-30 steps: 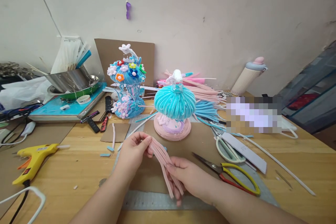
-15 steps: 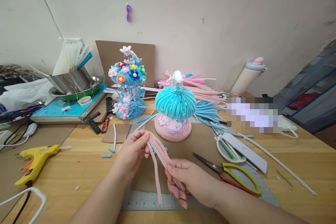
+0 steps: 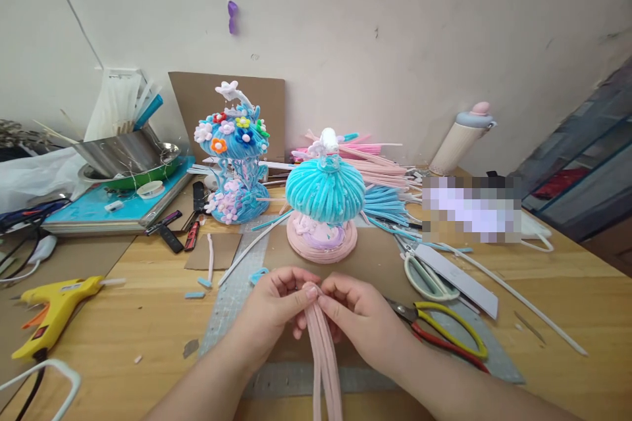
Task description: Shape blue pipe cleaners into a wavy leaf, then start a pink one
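Observation:
A bundle of pink pipe cleaners hangs toward me over the wooden table. My left hand and my right hand meet at its top end, fingers of both pinched on the stems. Just beyond them stands a blue pipe-cleaner dome on a pink base. A taller blue ornament with small flowers stands to its left.
Scissors with yellow handles lie right of my hands, white scissors beyond them. A yellow glue gun lies at left. Loose pink and blue pipe cleaners are piled at the back. A metal pot sits back left, a bottle back right.
My right hand has moved up from the bundle's lower part to its top, beside my left hand. The bundle has swung from slanting to hanging straight toward me.

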Motion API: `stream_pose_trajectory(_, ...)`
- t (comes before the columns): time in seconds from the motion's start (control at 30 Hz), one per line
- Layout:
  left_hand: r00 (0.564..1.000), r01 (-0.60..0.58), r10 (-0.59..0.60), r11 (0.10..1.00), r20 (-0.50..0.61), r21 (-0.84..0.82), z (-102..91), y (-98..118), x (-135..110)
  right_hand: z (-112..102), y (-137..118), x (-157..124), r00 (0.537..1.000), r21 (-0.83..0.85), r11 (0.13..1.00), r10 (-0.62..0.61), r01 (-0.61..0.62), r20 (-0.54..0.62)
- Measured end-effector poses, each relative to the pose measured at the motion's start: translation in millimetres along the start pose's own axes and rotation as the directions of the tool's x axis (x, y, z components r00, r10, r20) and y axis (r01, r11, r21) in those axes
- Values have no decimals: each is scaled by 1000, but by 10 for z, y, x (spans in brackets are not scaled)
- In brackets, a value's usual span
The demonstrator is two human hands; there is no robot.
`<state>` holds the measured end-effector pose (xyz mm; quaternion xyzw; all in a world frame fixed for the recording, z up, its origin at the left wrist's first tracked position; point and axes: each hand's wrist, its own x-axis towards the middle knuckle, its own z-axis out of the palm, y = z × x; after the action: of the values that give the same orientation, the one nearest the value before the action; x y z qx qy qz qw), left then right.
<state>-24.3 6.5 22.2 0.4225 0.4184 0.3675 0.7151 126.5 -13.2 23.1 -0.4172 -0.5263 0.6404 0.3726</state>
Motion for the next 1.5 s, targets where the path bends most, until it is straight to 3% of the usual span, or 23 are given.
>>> stream_pose_trajectory(0.07, 1000, -4, 4, 1000, -6, -26, 9, -10, 5, -27, 18, 19, 1000, 63, 998, 10, -9, -16)
stream_pose_trajectory(0.13, 1000, -6, 5, 1000, -18, -29, 0, -10, 6, -76, 18, 26, 996, 209, 974, 89, -92, 24)
stream_pose_trajectory(0.23, 999, -5, 5, 1000, -33, -14, -16, -5, -2, -146, -2, 22, 931, 471, 810, 245, -349, 270)
stream_pose_trajectory(0.33, 999, -7, 7, 1000, -32, -18, -17, -2, -10, -169, -15, 21, 879, 531, 713, 274, -458, 391)
stream_pose_trajectory(0.57, 999, -10, 8, 996, -32, -92, -9, 23, 1, -118, 23, 34, 916, 485, 789, 241, -377, 321)
stream_pose_trajectory(0.83, 997, 66, -58, 984, 56, -167, -13, 11, -12, -126, 86, 50, 937, 526, 778, 245, -344, 251)
stream_pose_trajectory(1.2, 994, 103, -91, 968, 66, -227, -13, -6, 8, -140, 88, 40, 889, 564, 700, 243, -438, 389)
stream_pose_trajectory(1.5, 996, 64, -48, 972, 74, -227, -3, -3, 2, -108, 104, 37, 948, 567, 773, 135, -284, 290)
